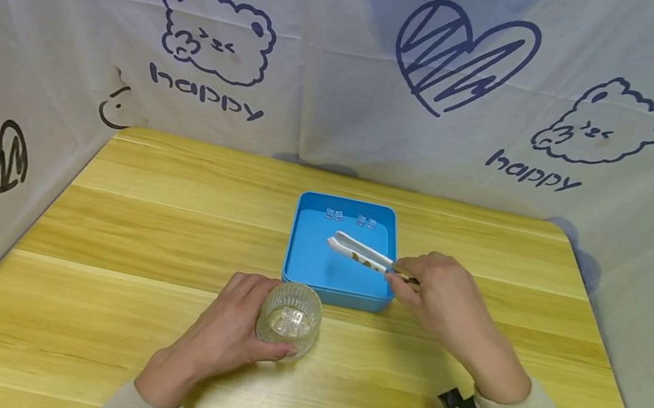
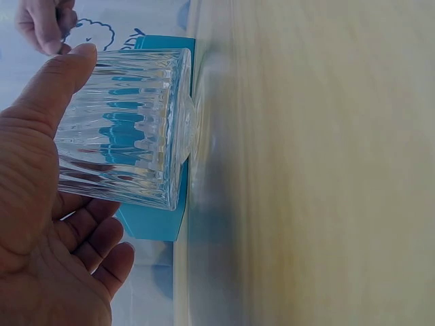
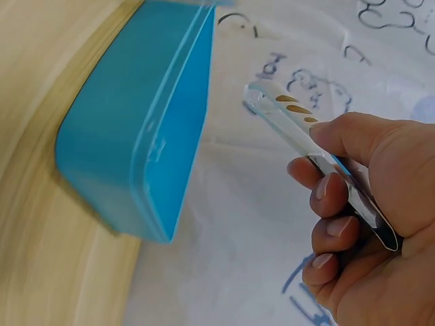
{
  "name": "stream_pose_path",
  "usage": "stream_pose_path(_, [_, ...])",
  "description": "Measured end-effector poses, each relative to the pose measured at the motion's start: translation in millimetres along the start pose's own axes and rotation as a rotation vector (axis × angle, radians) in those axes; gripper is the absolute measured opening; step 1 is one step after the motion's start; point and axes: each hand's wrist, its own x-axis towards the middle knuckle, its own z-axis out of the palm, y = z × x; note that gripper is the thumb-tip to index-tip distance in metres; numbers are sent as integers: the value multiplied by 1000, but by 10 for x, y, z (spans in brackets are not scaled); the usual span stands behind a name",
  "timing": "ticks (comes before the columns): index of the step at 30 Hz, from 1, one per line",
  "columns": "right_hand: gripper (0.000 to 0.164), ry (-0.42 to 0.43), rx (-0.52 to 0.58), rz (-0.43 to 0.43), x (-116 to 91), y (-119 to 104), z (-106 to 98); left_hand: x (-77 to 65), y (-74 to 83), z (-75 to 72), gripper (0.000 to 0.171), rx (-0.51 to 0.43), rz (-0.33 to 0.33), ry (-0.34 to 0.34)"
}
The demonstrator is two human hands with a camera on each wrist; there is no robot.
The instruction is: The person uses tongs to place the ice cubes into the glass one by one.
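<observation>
My left hand point(image 1: 229, 325) grips a ribbed clear glass point(image 1: 296, 286) by its side, thumb near me and fingers around the far side. Small clear cubes point(image 1: 292, 320) lie at the bottom of this glass. Its base is close to the tabletop in the left wrist view. In my right hand point(image 1: 443, 290) is a pair of white tongs point(image 1: 361, 248) with gold marks, pinched between thumb and fingers. The tong tips point left, above the open blue box point(image 1: 335, 298). Inside the box, several small clear cubes point(image 1: 334, 215) sit near the far wall in two groups.
The light wood table point(image 1: 156, 203) runs back to a white cloth point(image 1: 334, 88) printed with bears and hearts. More cloth hangs along the left and right sides. The glass stands right by the box's near left corner.
</observation>
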Motion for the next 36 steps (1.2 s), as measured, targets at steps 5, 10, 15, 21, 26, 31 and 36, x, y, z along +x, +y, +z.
stream_pose_path(5, [12,29,31,-63,-88,-165,-36,-6,0,-4,94,3,4,2])
stream_pose_path(10, [10,49,64,-151,-162,-278,-5,-7,5,-10,94,-3,4,-2])
stream_pose_path(15, [8,27,62,-224,-216,-342,75,-12,10,-17,95,-3,-1,-10])
stream_pose_path(21, [13,-8,58,-250,-239,-375,184,-16,10,-26,93,-4,-5,-16])
stream_pose_path(26, [13,-37,70,-248,-239,-385,230,-12,8,-24,94,-4,-1,-20])
stream_pose_path(31, [16,-66,78,-232,-233,-401,251,-7,5,-21,94,2,3,-14])
stream_pose_path(36, [18,-84,75,-216,-234,-415,263,-3,5,-17,94,6,7,-11])
